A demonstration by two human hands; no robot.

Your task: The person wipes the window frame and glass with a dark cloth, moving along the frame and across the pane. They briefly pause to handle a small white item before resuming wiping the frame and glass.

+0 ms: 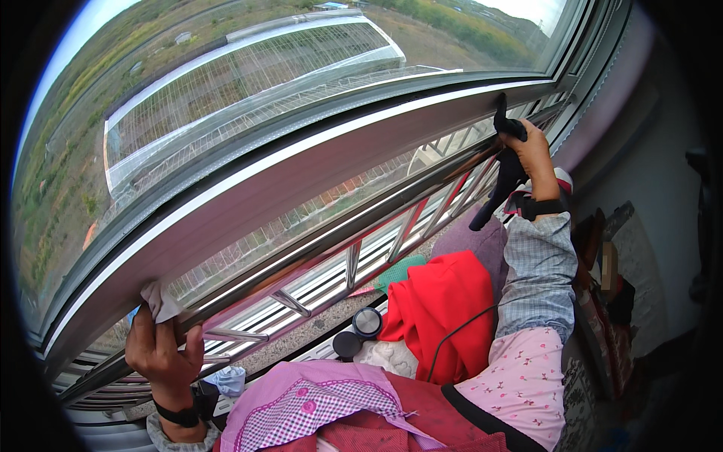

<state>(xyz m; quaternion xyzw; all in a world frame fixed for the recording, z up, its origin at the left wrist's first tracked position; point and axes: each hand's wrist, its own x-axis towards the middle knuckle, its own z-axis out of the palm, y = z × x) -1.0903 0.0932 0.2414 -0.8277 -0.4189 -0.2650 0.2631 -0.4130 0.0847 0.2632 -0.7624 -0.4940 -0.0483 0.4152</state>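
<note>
My left hand (164,354) is closed around a pale grey-white cloth (160,303), next to the lower left end of the window frame (248,173). Its fingers lie by a shiny metal handrail (331,233) that slants up to the right. At the upper right, my right hand (538,157) grips a black cloth (507,181) at the far end of that rail. One end of the black cloth stands up above the fingers, and a longer part hangs below the rail. Both wrists wear black bands.
Slanted metal bars (352,265) support the rail. Beneath lie a red cloth (437,309), a greyish-purple cloth (471,245), a round dark container (367,322) and a crumpled light blue cloth (229,380). Beyond the window glass, a long greenhouse-like structure (256,83) stands far below.
</note>
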